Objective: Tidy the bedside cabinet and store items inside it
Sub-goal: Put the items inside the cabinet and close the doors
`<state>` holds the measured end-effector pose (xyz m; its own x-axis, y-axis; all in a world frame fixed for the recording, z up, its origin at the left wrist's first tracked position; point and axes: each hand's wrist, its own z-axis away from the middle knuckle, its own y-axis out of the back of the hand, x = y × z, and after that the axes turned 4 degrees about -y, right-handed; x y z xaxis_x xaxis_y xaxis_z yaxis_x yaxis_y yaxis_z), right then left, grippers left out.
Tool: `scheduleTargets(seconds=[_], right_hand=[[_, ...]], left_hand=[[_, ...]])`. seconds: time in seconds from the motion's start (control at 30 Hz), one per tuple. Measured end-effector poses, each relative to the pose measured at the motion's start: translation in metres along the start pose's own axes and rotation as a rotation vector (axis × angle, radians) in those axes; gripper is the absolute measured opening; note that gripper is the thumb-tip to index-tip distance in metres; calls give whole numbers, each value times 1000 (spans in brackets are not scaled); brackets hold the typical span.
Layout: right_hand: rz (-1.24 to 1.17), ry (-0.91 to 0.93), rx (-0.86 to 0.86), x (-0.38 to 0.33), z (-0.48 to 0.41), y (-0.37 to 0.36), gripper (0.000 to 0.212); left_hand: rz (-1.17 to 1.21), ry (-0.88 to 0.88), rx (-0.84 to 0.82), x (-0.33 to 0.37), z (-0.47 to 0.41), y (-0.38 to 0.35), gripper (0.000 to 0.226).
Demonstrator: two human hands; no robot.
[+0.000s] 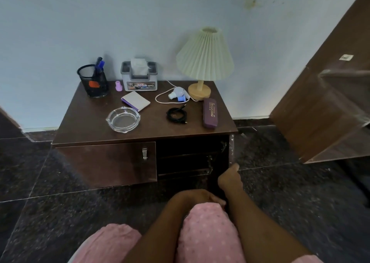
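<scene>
The brown bedside cabinet [84, 128] stands against the wall. On its top are a mesh pen holder [93, 80], a small purple bottle [118, 85], a tissue box [139, 76], a notepad [135, 101], a glass ashtray [123, 119], a coiled black cable [176, 114], a bulb with a white cord [178, 94], a pleated lamp [204, 62] and a purple glasses case [209, 112]. The left door [106, 162] is closed. The right door [231, 148] is swung open, edge-on. My right hand [230, 177] grips its lower edge. My left hand [204, 197] rests on my knee.
The open right compartment [190, 154] is dark, with a shelf across it. A brown wooden panel [320, 102] leans at the right. The floor [60, 212] is dark speckled stone. My knees in pink fabric fill the bottom of the view.
</scene>
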<state>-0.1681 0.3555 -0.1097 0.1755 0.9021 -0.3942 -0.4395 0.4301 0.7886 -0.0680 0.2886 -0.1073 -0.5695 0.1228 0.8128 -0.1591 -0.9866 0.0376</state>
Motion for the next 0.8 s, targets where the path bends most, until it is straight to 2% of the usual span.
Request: scheduleTargets(seconds=[0.1,0.33,0.53,0.6,0.7,0.77,0.8], right_hand=[[60,26,43,10,-10,10,45],[291,18,181,33,-40,42,47],[322,0,219,29,-43,38,46],[332,26,300,23,-39,30,59],[244,185,424,1,-28,17,77],[163,293,378,-26,-19,10,73],[128,332,291,-43,-16,5,65]], left_hand=[[130,-79,-43,11,-14,-8,40],[244,-149,-39,22,-42,-22,64],[297,-138,51,36,-48,-19,54],[303,-128,108,34,-46,-15,53],[367,-95,259,32,-34,3,48],[475,-53,428,26,-21,27,44],[546,-27,535,21,-14,44,42]])
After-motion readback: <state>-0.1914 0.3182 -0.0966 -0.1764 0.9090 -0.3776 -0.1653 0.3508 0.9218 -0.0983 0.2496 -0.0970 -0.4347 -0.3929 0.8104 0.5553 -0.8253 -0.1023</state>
